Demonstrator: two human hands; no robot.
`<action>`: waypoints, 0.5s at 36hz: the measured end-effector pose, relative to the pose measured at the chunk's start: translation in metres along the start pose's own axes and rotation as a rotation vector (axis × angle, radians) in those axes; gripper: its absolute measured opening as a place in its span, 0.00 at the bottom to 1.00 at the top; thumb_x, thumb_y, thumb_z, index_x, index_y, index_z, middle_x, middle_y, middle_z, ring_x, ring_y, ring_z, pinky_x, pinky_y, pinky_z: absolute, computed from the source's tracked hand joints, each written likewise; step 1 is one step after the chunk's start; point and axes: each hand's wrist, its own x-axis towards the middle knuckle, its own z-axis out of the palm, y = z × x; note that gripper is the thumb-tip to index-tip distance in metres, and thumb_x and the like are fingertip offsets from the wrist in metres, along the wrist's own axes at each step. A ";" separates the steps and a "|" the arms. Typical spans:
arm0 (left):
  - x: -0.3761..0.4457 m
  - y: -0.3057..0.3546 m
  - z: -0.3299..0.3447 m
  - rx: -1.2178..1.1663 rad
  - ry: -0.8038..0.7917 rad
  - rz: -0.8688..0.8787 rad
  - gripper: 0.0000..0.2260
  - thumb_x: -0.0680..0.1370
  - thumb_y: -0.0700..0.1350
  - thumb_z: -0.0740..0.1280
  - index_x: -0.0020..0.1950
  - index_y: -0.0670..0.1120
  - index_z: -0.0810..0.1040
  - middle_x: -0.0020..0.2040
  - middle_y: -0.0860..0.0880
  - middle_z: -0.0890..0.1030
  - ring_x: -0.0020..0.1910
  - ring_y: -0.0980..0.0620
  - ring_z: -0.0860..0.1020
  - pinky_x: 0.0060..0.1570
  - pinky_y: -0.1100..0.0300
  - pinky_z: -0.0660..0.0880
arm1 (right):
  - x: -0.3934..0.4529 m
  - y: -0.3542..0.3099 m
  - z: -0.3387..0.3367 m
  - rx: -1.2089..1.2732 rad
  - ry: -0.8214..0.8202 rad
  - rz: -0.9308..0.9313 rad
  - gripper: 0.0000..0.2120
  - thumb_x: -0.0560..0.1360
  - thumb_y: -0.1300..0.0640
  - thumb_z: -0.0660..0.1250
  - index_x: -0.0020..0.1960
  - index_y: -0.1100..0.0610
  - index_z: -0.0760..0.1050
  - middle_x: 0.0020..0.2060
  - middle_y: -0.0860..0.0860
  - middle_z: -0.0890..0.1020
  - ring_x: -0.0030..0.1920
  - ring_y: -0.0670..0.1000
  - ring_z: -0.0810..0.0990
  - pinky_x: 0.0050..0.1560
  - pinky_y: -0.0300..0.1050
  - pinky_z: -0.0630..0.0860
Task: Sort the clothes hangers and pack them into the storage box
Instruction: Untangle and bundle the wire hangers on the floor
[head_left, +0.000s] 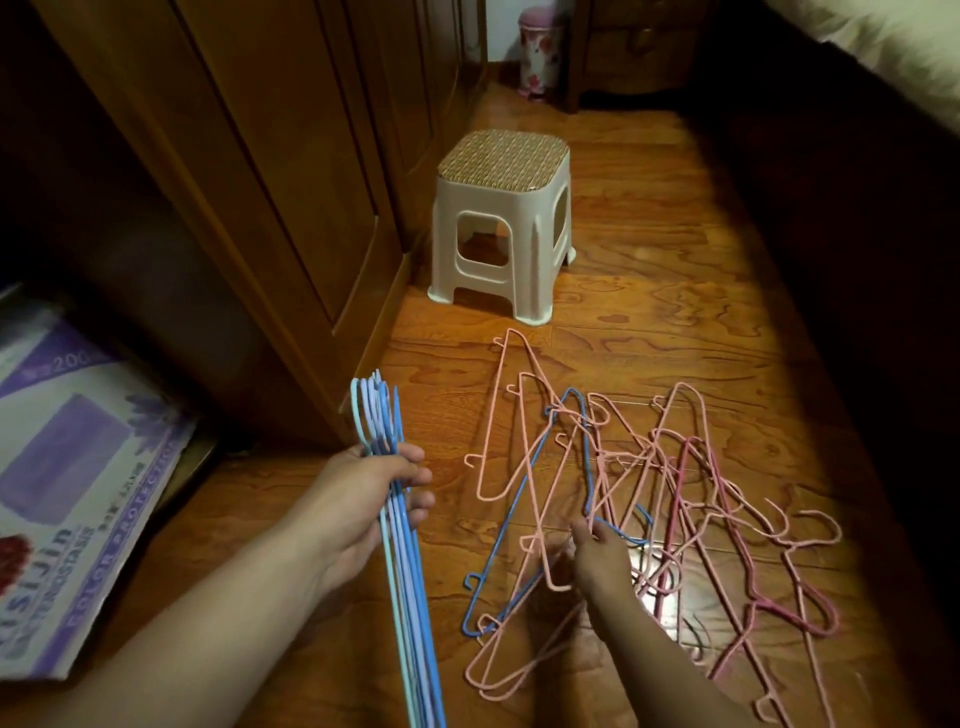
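Observation:
My left hand (363, 499) grips a bundle of several blue and light-blue wire hangers (405, 597), held upright and edge-on above the wooden floor. To its right, a tangled pile of pink hangers (680, 493) lies on the floor, with one blue hanger (519, 530) caught in it. My right hand (597, 556) reaches into the pile and touches the blue hanger near its hook; whether the fingers hold it is unclear. The cardboard storage box (78, 499), with purple print, sits at the left.
A beige plastic stool (501, 218) with a woven top stands on the floor beyond the pile. A wooden wardrobe (260, 156) runs along the left. A pink patterned bin (540, 52) stands at the far end. A bed edge (883, 47) borders the right.

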 end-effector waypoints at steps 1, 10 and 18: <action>0.000 0.000 0.002 0.005 -0.007 0.001 0.09 0.79 0.30 0.64 0.56 0.39 0.78 0.41 0.40 0.80 0.34 0.47 0.79 0.32 0.57 0.77 | -0.003 -0.006 -0.006 0.066 0.016 0.005 0.10 0.80 0.58 0.63 0.42 0.60 0.78 0.30 0.56 0.80 0.36 0.61 0.81 0.42 0.58 0.79; 0.004 0.001 0.012 0.064 -0.044 -0.015 0.10 0.78 0.30 0.65 0.57 0.37 0.78 0.42 0.40 0.80 0.34 0.46 0.79 0.33 0.56 0.77 | -0.036 -0.005 -0.079 0.123 0.159 -0.126 0.14 0.83 0.58 0.62 0.38 0.58 0.74 0.24 0.51 0.74 0.27 0.52 0.75 0.31 0.47 0.72; 0.011 -0.001 0.015 0.115 -0.058 -0.013 0.09 0.78 0.31 0.65 0.56 0.40 0.78 0.42 0.42 0.81 0.34 0.47 0.80 0.34 0.56 0.77 | -0.046 -0.013 -0.110 0.285 0.190 -0.122 0.12 0.84 0.58 0.58 0.48 0.64 0.73 0.32 0.59 0.74 0.33 0.55 0.75 0.32 0.47 0.75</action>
